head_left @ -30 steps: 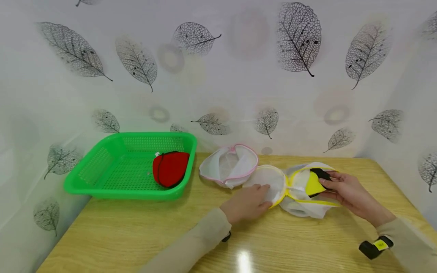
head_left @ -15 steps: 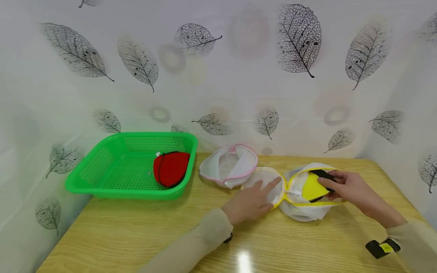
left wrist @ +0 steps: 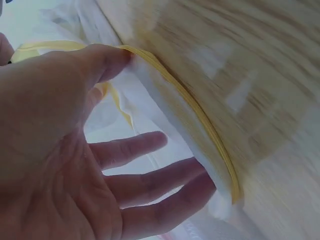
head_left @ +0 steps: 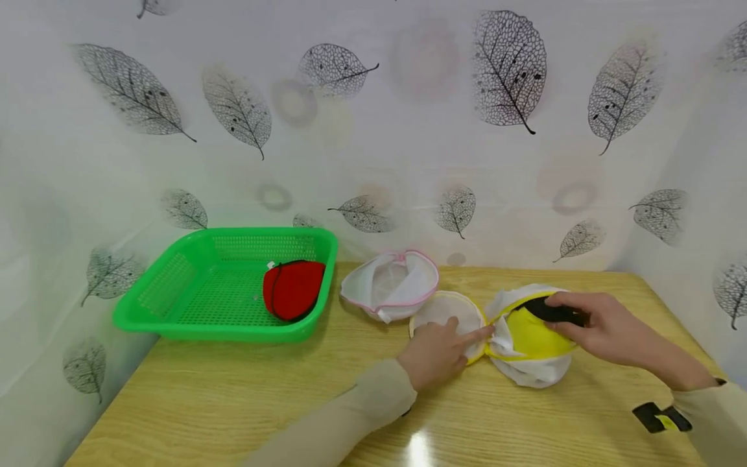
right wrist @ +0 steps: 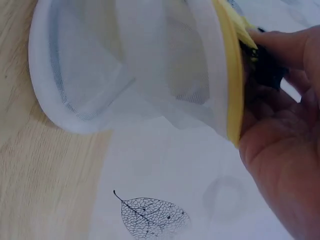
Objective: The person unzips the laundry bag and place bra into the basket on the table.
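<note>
My right hand (head_left: 604, 327) pinches the black part of a yellow-and-black, cup-shaped garment, apparently a folded bra (head_left: 533, 332). It sits in the mouth of the right half of a white mesh laundry bag (head_left: 531, 373) with yellow edging. My left hand (head_left: 438, 353) lies over the bag's round left half (head_left: 455, 308), index finger straight towards the join. In the left wrist view the thumb (left wrist: 112, 60) touches the yellow edge, and the other fingers are spread inside that half. The right wrist view shows the domed mesh (right wrist: 135, 60); my right fingertips are partly hidden behind the garment.
A second mesh bag (head_left: 364, 298) with pink edging stands unzipped behind my left hand. At the left, a green plastic basket (head_left: 227, 332) holds a red garment (head_left: 294, 290) with black trim. A leaf-patterned sheet (head_left: 403, 162) hangs behind the wooden table (head_left: 233, 395).
The yellow garment shows larger in the bag's mouth, and my right hand has shifted slightly right. My left hand has moved right along the bag, its index finger now stretched towards the join.
</note>
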`<control>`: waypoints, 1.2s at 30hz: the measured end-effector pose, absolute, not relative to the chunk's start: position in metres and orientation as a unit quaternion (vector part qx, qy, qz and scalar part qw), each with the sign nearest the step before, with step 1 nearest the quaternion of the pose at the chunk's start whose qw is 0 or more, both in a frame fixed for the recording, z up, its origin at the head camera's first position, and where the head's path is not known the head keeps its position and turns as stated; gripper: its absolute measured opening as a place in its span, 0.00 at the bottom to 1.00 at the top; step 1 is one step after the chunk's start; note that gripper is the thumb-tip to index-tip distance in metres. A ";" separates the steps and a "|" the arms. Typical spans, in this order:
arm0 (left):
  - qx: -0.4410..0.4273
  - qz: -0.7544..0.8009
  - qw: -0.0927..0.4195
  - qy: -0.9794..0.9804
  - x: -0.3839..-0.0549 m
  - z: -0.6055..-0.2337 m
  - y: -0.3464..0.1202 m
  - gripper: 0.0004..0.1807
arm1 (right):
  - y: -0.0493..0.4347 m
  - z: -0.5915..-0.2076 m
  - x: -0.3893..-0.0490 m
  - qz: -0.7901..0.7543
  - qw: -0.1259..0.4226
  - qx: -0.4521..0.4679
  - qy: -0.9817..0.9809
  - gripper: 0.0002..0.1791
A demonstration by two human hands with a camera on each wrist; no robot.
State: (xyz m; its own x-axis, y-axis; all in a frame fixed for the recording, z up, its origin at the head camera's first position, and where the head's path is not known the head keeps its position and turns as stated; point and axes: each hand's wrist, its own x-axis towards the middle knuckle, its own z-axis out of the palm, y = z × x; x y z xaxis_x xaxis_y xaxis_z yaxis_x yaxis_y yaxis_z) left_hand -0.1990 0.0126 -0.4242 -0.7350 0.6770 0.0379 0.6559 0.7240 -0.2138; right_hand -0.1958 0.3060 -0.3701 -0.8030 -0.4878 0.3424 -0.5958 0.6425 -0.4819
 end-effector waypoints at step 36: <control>-0.436 -0.084 -0.022 -0.896 -0.205 -0.416 -0.017 0.21 | 0.361 -0.382 -0.202 0.222 0.127 0.088 -0.963 0.16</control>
State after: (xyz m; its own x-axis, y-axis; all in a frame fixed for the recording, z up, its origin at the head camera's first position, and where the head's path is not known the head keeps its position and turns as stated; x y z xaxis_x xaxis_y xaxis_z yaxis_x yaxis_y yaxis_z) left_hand -0.2048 -0.0170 -0.4163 -0.6184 0.7851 0.0341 0.7778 0.6053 0.1689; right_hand -0.2018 0.3613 -0.3817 -0.9524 -0.1129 0.2832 -0.2253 0.8864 -0.4044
